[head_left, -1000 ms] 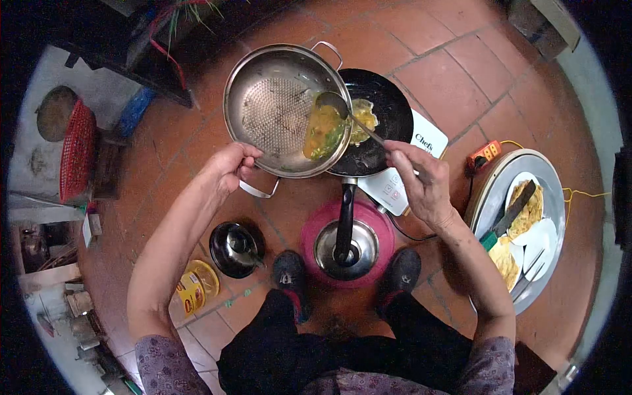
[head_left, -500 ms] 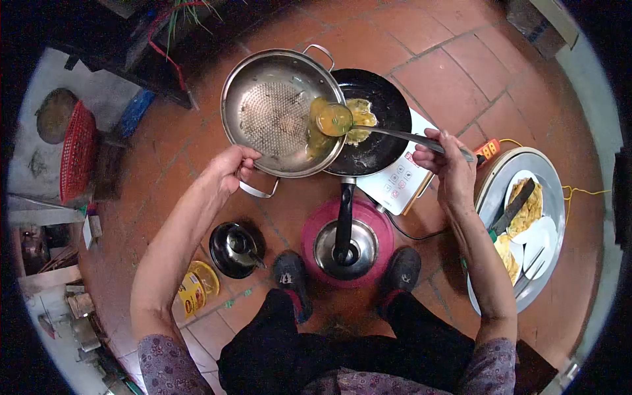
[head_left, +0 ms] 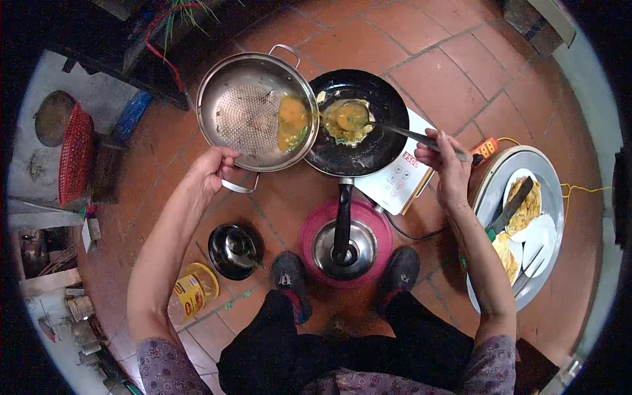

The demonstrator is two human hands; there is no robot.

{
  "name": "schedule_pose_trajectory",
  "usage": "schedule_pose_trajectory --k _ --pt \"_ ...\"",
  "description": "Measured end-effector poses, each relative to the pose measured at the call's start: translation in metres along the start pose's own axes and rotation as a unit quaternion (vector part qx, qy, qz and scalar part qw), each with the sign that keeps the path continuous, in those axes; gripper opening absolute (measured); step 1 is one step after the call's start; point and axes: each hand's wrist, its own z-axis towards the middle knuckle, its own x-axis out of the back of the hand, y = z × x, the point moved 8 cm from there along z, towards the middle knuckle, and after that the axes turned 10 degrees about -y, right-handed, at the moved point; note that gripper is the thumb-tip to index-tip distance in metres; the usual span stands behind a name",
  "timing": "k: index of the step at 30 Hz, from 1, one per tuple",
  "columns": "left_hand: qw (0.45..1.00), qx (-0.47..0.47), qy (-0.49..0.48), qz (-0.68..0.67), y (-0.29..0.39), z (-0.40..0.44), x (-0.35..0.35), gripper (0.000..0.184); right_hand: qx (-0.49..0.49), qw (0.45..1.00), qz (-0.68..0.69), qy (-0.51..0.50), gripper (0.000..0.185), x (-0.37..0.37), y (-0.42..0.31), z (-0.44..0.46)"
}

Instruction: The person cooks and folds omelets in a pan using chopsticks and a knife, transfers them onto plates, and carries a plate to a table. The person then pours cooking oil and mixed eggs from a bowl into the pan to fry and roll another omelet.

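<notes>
My left hand (head_left: 215, 166) grips the near edge of a steel two-handled pan (head_left: 243, 112), tilted so that beaten egg (head_left: 291, 125) pools at its right side. In my right hand (head_left: 446, 161) is the handle of a ladle (head_left: 415, 135). The ladle's bowl, with egg in it, is over the black frying pan (head_left: 359, 158). Egg (head_left: 349, 137) lies in the middle of that frying pan, which sits on a white induction cooker (head_left: 401, 179) with red digits showing. The steel pan's right rim is at the frying pan's left edge.
A steel lid (head_left: 326, 247) rests on a pink basin (head_left: 375, 230) between my feet. To the left are a black bowl (head_left: 227, 253) and a yellow-labelled plastic jar (head_left: 191, 299). At right, a round tray (head_left: 484, 210) holds plates of cooked egg, a knife (head_left: 517, 204) and a fork.
My left hand has shifted the steel pan left, uncovering more of the frying pan. The ladle's bowl has moved from the steel pan to over the frying pan.
</notes>
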Motion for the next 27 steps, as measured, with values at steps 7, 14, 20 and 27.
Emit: schedule_pose_trajectory --k 7,14,20,27 --pt "1.0 -0.015 -0.006 0.019 0.005 -0.014 -0.007 0.009 0.092 0.974 -0.194 -0.072 0.031 -0.027 -0.003 -0.008" --pt "1.0 -0.016 -0.015 -0.01 0.002 -0.022 -0.019 0.011 0.321 0.778 -0.496 -0.213 0.028 -0.072 -0.038 -0.056" --pt "0.999 -0.005 -0.039 0.007 0.003 -0.022 -0.027 0.009 0.377 0.706 -0.554 -0.229 0.032 -0.083 -0.04 -0.073" --pt "1.0 -0.001 -0.019 -0.003 0.002 -0.021 -0.026 0.01 0.349 0.717 -0.563 -0.218 0.031 -0.076 -0.045 -0.065"
